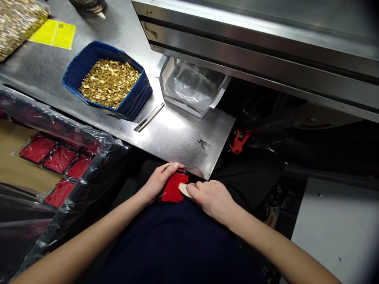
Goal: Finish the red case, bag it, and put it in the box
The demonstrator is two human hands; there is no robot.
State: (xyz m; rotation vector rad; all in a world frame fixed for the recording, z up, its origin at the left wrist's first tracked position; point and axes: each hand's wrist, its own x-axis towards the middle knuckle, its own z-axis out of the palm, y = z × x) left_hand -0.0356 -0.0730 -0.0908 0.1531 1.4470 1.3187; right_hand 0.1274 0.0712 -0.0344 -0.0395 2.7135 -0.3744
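Note:
My left hand (160, 179) grips the upper left side of a flat red panel with dark edges (173, 188), held over my lap. In my right hand (211, 196), closed with the thumb on top, is a pale, flat scraper-like tool (185, 190); its blunt tip reaches the panel's notched right edge. Whether the tip presses on it I cannot tell. Several similar red panels (60, 158) lie in a plastic-lined box at the left.
On the metal table (189, 132) stand a blue bin (139, 98) of small brass-coloured parts and a grey tray (204, 110) with clear plastic bags. A utility knife (149, 117) and nail clippers (203, 142) lie nearby. An orange-handled tool (238, 141) is beyond the table's right edge.

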